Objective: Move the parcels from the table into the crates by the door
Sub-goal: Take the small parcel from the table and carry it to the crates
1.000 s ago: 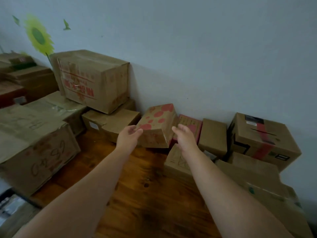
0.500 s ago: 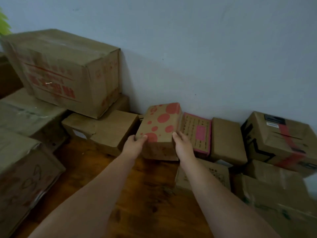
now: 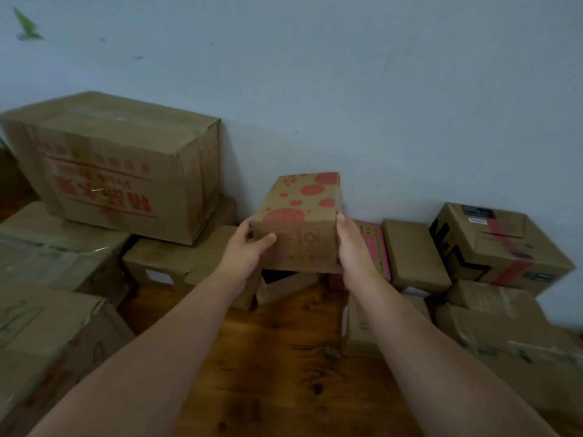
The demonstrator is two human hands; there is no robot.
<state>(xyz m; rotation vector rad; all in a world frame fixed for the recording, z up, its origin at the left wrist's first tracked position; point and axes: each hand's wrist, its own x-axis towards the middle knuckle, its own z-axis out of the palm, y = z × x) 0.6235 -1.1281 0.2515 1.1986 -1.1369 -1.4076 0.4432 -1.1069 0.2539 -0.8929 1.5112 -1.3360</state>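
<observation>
Step in hand: lifting one parcel off the pile. The spotted parcel [image 3: 299, 222] sits centre frame, close to the pale wall. It is held between your two hands and seems clear of the small box [image 3: 284, 287] beneath it, with a dark gap under its near edge. Your left hand [image 3: 249, 247] grips the near left corner, thumb on the near face, fingers curled round the left side. Your right hand [image 3: 355, 247] presses along the right side, fingers fairly straight; its thumb cannot be made out. Judgement: this is a squeeze hold more than a cradle. Keep even pressure from both sides, and if you feel weight, slide the fingers under the bottom edge before carrying. Draw the parcel up and toward you over the bare strip of desk [image 3: 284, 357], not sideways. The pink-printed box [image 3: 373, 247] lies just beside your right hand. The large red-lettered carton [image 3: 120, 171] at the left of the frame rests on lower boxes and could shift if knocked. Keep the parcel level; contents unknown. Crates and door are not in view, so turn only once the parcel is clear of the stack and close to your body. Many parcels lie on the desk; the task looks early.
</observation>
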